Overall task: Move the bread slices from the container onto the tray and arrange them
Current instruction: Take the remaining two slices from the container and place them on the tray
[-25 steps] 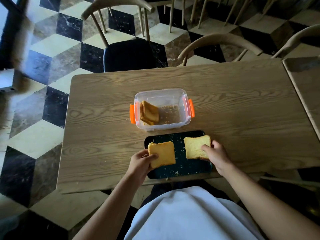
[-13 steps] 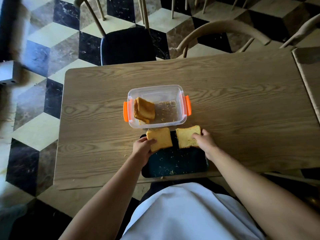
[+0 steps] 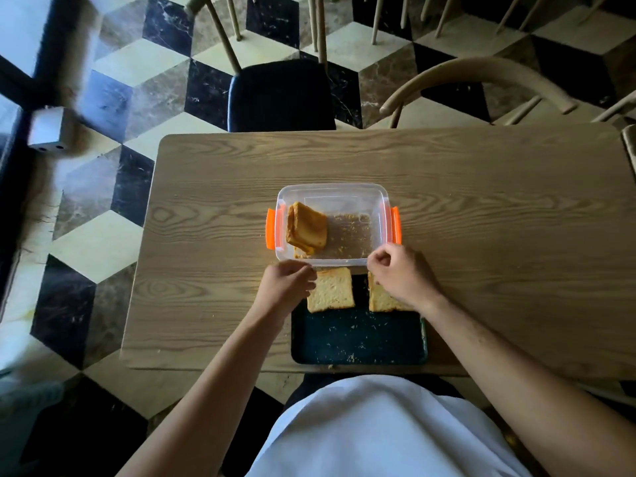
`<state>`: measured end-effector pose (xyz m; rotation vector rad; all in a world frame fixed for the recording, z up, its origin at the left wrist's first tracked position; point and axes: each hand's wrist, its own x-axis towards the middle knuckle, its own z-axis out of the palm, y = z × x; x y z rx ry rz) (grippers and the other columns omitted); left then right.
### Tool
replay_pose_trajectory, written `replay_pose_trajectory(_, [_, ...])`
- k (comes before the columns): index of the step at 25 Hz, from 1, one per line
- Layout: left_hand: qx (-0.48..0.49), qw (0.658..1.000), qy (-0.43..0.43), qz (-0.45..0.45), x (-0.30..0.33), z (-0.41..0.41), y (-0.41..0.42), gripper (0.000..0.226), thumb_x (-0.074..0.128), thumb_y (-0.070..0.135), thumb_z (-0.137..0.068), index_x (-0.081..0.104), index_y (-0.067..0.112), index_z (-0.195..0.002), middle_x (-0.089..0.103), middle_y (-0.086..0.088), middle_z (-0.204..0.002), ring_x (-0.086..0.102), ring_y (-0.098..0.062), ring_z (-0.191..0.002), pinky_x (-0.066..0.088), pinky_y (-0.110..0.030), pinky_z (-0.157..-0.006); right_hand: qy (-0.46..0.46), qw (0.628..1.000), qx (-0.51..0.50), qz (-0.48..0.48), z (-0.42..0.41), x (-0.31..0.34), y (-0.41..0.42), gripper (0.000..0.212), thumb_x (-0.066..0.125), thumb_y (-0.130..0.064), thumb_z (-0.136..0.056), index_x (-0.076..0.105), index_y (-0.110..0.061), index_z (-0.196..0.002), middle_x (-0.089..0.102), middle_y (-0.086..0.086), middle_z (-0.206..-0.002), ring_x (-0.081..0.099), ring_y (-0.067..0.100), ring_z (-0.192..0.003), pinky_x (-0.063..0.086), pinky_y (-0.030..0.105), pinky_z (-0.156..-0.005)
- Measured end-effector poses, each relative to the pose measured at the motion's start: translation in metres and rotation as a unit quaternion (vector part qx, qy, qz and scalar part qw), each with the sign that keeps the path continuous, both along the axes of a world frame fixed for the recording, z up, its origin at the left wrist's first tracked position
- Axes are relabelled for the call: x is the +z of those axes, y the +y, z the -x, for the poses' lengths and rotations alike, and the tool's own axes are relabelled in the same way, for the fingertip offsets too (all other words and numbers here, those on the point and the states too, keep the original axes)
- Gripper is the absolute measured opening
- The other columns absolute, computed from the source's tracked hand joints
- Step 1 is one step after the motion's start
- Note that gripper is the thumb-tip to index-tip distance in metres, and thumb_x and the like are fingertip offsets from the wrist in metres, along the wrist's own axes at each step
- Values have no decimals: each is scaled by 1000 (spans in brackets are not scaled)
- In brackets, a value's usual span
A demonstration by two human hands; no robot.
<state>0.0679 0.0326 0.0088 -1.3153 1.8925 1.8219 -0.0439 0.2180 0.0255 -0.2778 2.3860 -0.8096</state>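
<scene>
A clear plastic container point(image 3: 332, 191) with orange clips sits mid-table, holding a small leaning stack of bread slices point(image 3: 307, 228) at its left end and crumbs on its floor. Just in front lies a dark tray point(image 3: 358, 342). Two slices rest along its far edge: the left slice point(image 3: 331, 290) in full view, the right slice point(image 3: 382, 299) partly under my right hand. My left hand point(image 3: 287, 285) hovers at the container's near-left corner, off the left slice. My right hand point(image 3: 402, 273) is at the near-right corner with fingers loosely curled. Neither hand holds anything.
The wooden table point(image 3: 481, 218) carries only the container and tray; crumbs litter the tray. A black-seated chair point(image 3: 280, 94) stands across the table and a curved wooden chair point(image 3: 475, 72) at the far right. A second table edge point(image 3: 629, 139) adjoins on the right.
Both hands pushed the two slices to the tray's far edge, let go of them, and moved up to the container's near rim. The camera view shifted as well.
</scene>
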Motion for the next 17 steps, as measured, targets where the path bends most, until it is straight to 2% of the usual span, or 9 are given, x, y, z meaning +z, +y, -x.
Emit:
replay_pose_trajectory(2, [21, 998, 63, 21, 20, 21, -3, 16, 64, 22, -78, 79, 27, -73, 77, 5, -76, 70, -15, -78, 56, -32, -75, -1, 998, 19, 64, 13, 5, -38, 12, 60, -32, -87, 67, -23, -83, 71, -7, -77, 70, 11, -70, 59, 33, -66])
replay_pose_trajectory(4, [43, 994, 92, 41, 26, 44, -7, 21, 60, 16, -81, 80, 20, -84, 71, 10, -69, 61, -6, -67, 48, -28, -68, -21, 996, 17, 87, 30, -6, -76, 17, 63, -34, -85, 68, -19, -90, 73, -2, -85, 71, 16, -76, 59, 37, -73])
replay_pose_trajectory(6, [59, 995, 75, 33, 19, 62, -9, 30, 58, 10, -89, 75, 11, -114, 76, 0, -93, 68, -6, -81, 54, -29, -78, -52, 996, 16, 71, 44, -26, -108, 30, 67, -38, -83, 66, -15, -103, 73, 3, -100, 69, 22, -92, 55, 35, -83])
replay_pose_trajectory(7, [66, 996, 53, 24, 14, 68, -10, 38, 57, 10, -93, 66, 9, -130, 75, -8, -111, 71, -13, -97, 58, -34, -87, -65, 996, 16, 53, 50, -38, -120, 38, 69, -41, -82, 63, -14, -109, 71, 5, -108, 67, 24, -100, 52, 33, -86])
replay_pose_trajectory(8, [74, 996, 35, 16, 10, 73, -10, 42, 55, 9, -95, 60, 8, -137, 72, -13, -119, 70, -21, -104, 60, -35, -87, -75, 996, 12, 36, 53, -50, -130, 44, 69, -44, -82, 61, -13, -112, 69, 7, -114, 64, 26, -106, 49, 32, -87])
replay_pose_trajectory(9, [81, 996, 32, 16, 8, 75, -9, 40, 53, 6, -96, 61, 8, -135, 73, -14, -114, 71, -24, -98, 61, -29, -76, -82, 996, 6, 21, 56, -61, -137, 48, 70, -47, -80, 59, -13, -113, 68, 9, -117, 63, 28, -109, 47, 32, -87])
replay_pose_trajectory(11, [80, 995, 47, 44, 5, 78, -7, 34, 48, -2, -92, 68, 5, -119, 73, -7, -91, 69, -17, -76, 54, -17, -53, -87, 996, -3, 3, 59, -76, -146, 54, 71, -52, -77, 58, -13, -112, 68, 11, -118, 62, 30, -110, 46, 32, -86])
replay_pose_trajectory(14, [75, 994, 51, 64, 3, 80, -4, 38, 43, -5, -87, 68, 5, -113, 72, -1, -86, 68, -11, -75, 54, -17, -58, -93, 996, 10, -13, 63, -88, -151, 63, 71, -57, -73, 59, -8, -112, 68, 14, -116, 63, 31, -110, 46, 32, -82])
replay_pose_trajectory(17, [76, 994, 33, 78, 0, 83, -4, 34, 46, 1, -87, 70, 9, -109, 72, 2, -82, 63, -4, -67, 46, -11, -49, -84, 996, 6, -14, 64, -91, -149, 60, 74, -53, -72, 59, -9, -110, 69, 13, -114, 63, 31, -108, 46, 30, -80])
